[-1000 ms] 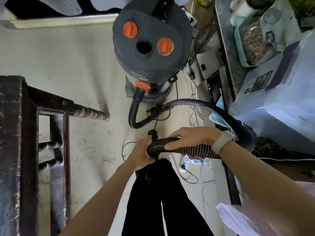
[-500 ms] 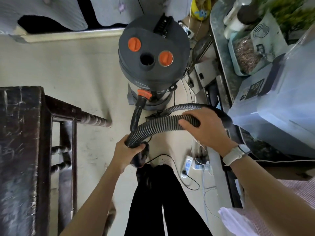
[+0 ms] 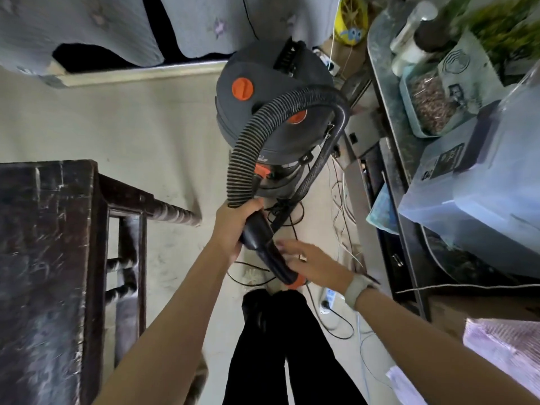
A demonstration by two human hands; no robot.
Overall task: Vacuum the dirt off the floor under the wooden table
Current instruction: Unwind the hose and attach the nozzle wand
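A dark grey drum vacuum with orange caps stands on the pale floor ahead of me. Its ribbed black hose arches up over the drum and comes down to my left hand, which grips it where the smooth black nozzle tube begins. The tube ends in an orange collar near my legs. My right hand lies beside the tube with its fingers stretched out, touching it. The dark wooden table fills the left side, with a turned rail and legs showing.
Power cords and a white power strip trail over the floor on the right of my legs. A metal shelf unit on the right carries plastic boxes and jars. Grey cloth hangs along the far edge.
The hose has been lifted and looped over the drum. My left hand slid to the nozzle end and raised it. My right hand let go of the ribbed hose and came down beside the tube.
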